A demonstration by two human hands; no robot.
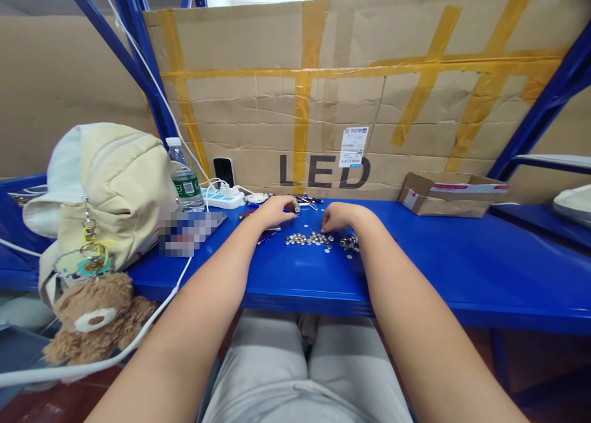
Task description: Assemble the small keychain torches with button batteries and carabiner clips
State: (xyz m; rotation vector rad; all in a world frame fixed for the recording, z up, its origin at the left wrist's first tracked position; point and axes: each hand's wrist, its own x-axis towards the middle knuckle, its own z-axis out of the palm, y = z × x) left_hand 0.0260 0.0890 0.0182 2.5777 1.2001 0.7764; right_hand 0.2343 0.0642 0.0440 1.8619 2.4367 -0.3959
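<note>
Small, shiny round discs that look like button cells point(305, 239) lie in a loose pile on the blue table point(300, 275). My left hand point(277, 210) is beyond the pile on its left, fingers curled round a small dark tube with a metallic end point(297, 210). At the pile's right edge, my right hand point(340, 216) has its fingertips pinched together low over the discs; whatever is between them is hidden. Several small dark and silvery metal parts point(349, 243) sit beside my right wrist, partly covered by it. Pens point(266, 237) lie near my left wrist.
A cream backpack point(120, 183) with a plush bear point(99, 315), a water bottle point(184, 180) and a power strip point(224, 197) occupy the left. A white cable point(178, 281) crosses the table's front edge. An open cardboard box point(450, 195) stands at back right, before a cardboard wall point(258, 121).
</note>
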